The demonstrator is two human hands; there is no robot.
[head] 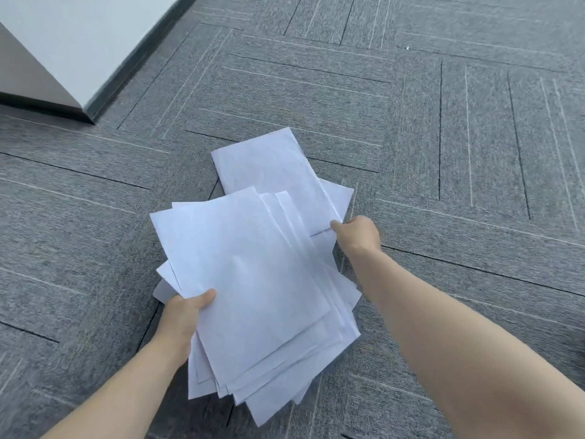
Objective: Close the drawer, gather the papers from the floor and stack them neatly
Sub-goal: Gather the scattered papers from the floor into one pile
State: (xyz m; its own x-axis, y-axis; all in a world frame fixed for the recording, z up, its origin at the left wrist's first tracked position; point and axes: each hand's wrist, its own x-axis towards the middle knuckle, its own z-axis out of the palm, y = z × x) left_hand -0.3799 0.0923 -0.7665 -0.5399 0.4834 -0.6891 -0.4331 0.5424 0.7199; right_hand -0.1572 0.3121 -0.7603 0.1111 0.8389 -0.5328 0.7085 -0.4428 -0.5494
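Observation:
A loose, fanned bundle of white papers [253, 280] is held above the grey carpet. My left hand [183, 318] grips its left edge, thumb on top. Beyond the bundle, two more white sheets [272, 163] lie on the floor, partly overlapping. My right hand [357, 231] pinches the near right corner of the upper one of those sheets. The sheets in the bundle are uneven, their edges sticking out at different angles. No drawer is in view.
Grey carpet tiles [443, 153] with line patterns cover the floor all around. A white wall corner with a dark skirting [91, 115] stands at the upper left.

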